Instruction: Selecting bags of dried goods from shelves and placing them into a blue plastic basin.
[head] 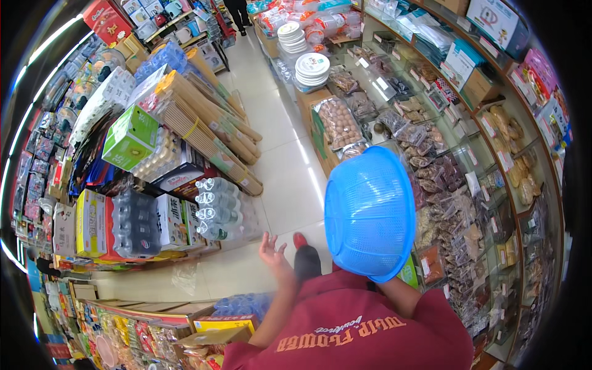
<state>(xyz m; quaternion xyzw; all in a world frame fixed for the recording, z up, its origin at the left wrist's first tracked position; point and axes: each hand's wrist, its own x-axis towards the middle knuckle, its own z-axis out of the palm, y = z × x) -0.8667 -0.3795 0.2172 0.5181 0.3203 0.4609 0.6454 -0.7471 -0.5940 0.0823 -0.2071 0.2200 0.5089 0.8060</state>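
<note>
My left hand [273, 250] is raised in front of my body over the tiled floor, palm up, fingers apart and holding nothing. The nearest goods to it are shrink-wrapped clear water bottles [224, 210]. On my other side, a blue plastic colander basket [370, 212] is held up on its side, with its round base toward the left. My right forearm [401, 293] runs behind its rim, and the basket hides my right hand. Beyond the basket, a tray of brown eggs [340, 121] sits on the edge of the display counter.
Bagged dried goods [451, 231] fill glass bins on the right. Rolled bamboo mats [208, 134] jut into the tiled aisle [282, 162] from the left. Stacked white lidded tubs [312, 69] line the counter. Behind stands a snack shelf [125, 342]. A person's legs [238, 14] show far ahead.
</note>
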